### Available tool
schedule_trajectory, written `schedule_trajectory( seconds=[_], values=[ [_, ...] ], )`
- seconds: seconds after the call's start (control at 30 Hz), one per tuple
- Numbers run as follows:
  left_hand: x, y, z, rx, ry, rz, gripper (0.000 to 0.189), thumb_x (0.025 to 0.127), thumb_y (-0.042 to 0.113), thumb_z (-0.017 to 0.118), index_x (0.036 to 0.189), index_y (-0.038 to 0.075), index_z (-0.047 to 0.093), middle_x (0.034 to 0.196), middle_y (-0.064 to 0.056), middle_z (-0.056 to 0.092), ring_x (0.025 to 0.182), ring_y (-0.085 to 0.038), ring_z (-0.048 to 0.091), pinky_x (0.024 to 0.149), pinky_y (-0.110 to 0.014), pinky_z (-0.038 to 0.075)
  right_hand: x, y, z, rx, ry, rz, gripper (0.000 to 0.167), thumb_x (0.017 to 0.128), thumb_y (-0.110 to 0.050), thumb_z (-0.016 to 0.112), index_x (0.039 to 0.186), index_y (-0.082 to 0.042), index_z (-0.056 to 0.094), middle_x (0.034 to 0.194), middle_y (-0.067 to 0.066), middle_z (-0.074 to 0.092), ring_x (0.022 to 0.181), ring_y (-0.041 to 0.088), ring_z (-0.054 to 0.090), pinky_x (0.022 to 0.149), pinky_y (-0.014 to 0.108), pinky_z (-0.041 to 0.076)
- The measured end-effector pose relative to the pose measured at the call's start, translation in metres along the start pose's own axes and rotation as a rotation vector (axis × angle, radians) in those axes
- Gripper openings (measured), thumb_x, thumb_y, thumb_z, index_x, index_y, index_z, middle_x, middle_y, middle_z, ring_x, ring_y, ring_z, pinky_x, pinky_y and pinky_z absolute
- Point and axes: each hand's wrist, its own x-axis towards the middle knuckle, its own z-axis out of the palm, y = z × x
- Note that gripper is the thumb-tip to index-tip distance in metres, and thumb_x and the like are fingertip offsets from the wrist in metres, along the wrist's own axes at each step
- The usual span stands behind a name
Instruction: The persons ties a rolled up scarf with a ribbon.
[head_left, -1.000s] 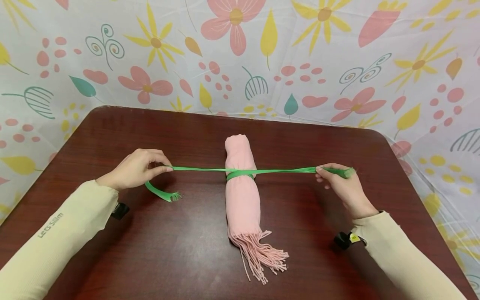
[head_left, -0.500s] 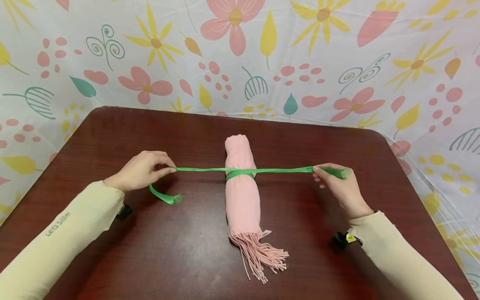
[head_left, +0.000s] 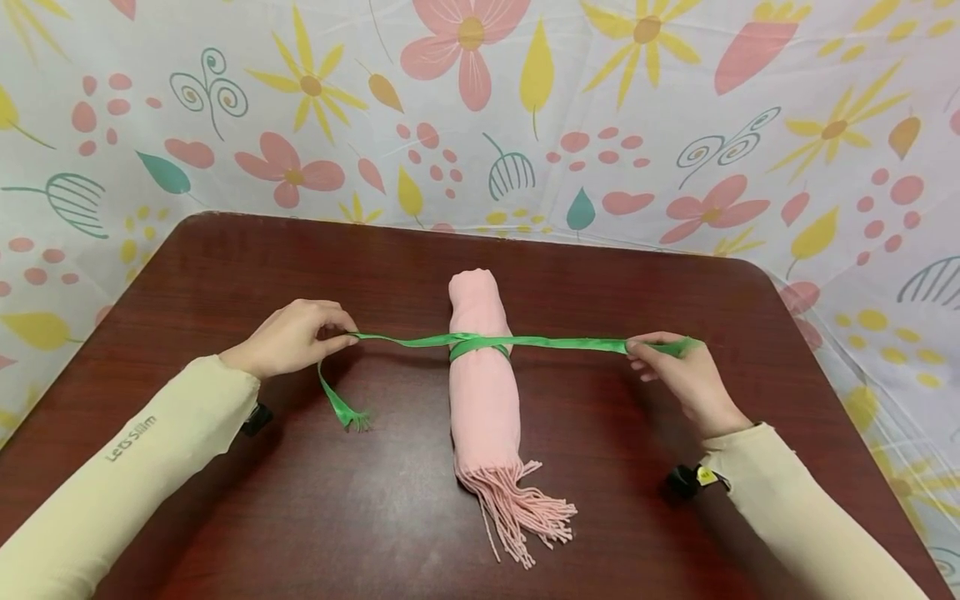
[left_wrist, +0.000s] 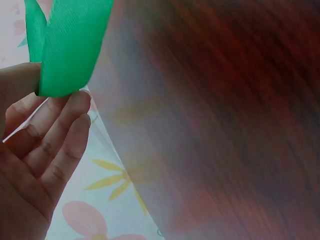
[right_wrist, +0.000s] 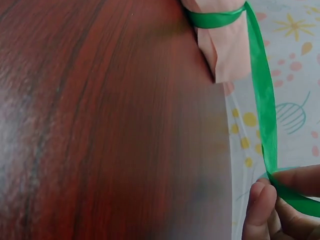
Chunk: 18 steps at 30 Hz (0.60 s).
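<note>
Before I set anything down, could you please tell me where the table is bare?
The table is bare on both sides of the pink roll: behind the ribbon, up to the printed cloth, and in front, between roll and sleeves. Crowded: along the ribbon, left hand to right hand, and at the fringe.

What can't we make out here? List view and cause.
Head: the green ribbon beneath the pink roll, hidden by the roll.
Head: whether the crossing is knotted, too small.
Head: any marking on the yellow tag, too small.
Left wrist: ribbon leading from the left hand, cut off by the top edge.
Right wrist: ribbon's tail past the right hand, cut off by the right edge.
</note>
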Motion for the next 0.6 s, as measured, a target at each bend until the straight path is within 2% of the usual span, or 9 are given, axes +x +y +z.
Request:
schedule_trajectory(
  seconds=[0.2, 0.4, 0.6],
  values=[
    [0.0, -0.006, -0.001, 0.016, -0.037, -0.04, 0.008, 0.085, 0.011, 0.071, 0.093, 0.012, 0.073, 0.09, 0.002, 0.066, 0.073, -0.012, 0.058, 0.061, -0.028, 0.044, 0.0, 0.004, -0.005, -0.059, -0.019, 0.011, 0.044, 0.094, -0.032, 0.061, 0.12, 0.004, 0.061, 0.085, -0.016, 0.067, 0.076, 0.007, 0.066, 0.07, 0.026, 0.055],
    [-0.005, -0.014, -0.005, 0.02, -0.058, -0.08, 0.009, 0.085, 0.008, 0.071, 0.093, 0.011, 0.072, 0.089, 0.001, 0.066, 0.078, -0.014, 0.062, 0.064, -0.03, 0.047, 0.001, 0.01, -0.009, -0.066, -0.031, 0.04, 0.047, 0.094, -0.035, 0.061, 0.121, 0.003, 0.06, 0.089, -0.014, 0.066, 0.08, 0.006, 0.065, 0.072, 0.026, 0.055],
    [-0.009, -0.023, -0.009, 0.034, -0.063, -0.112, 0.011, 0.085, 0.005, 0.07, 0.093, 0.01, 0.072, 0.09, -0.001, 0.066, 0.077, -0.015, 0.061, 0.065, -0.033, 0.048, 0.002, 0.014, -0.012, -0.059, -0.037, 0.042, 0.047, 0.094, -0.032, 0.061, 0.122, 0.006, 0.058, 0.086, -0.018, 0.064, 0.078, 0.003, 0.064, 0.071, 0.026, 0.055]
  ],
)
